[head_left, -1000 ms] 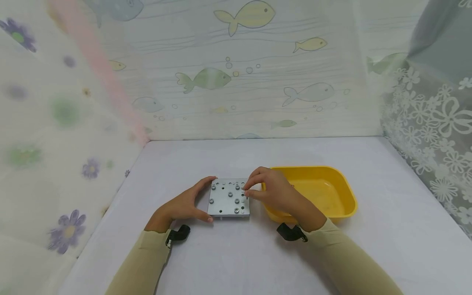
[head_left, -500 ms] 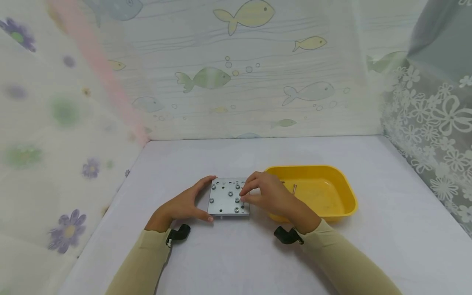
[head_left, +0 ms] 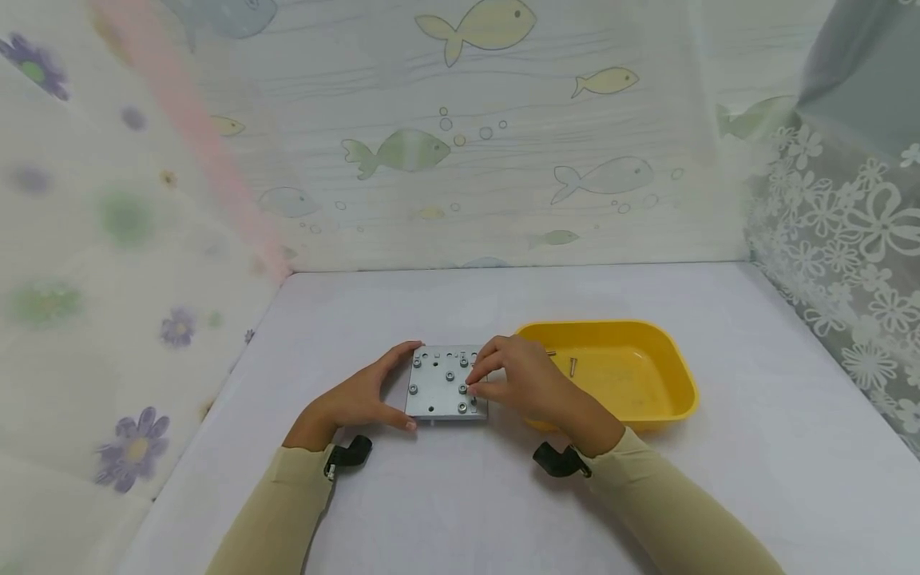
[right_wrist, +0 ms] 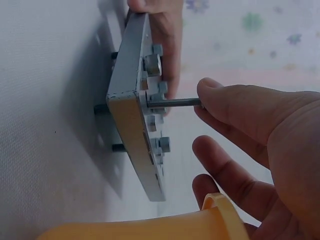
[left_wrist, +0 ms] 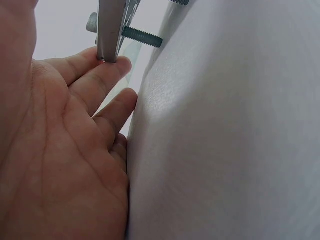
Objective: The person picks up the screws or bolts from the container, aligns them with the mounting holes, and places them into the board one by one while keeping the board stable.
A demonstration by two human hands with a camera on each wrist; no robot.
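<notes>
Head camera shows me the left hand point(head_left: 362, 398) gripping the drilled metal plate point(head_left: 437, 391) by its left side, presumably steadying it; the right hand point(head_left: 535, 382) pinches a screw point(right_wrist: 175, 103) near the plate's right edge, yellow tray point(head_left: 640, 379) (more screws point(head_left: 573, 366) inside) just beyond, likely for reach.

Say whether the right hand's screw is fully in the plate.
Not fully in: the right wrist view shows the screw's shank exposed between the metal plate and right hand. Tip's depth: cannot tell.

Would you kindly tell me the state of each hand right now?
Left hand: holding the metal plate by its edges.
Right hand: pinching a thin metal pin, its far end at the plate.
</notes>
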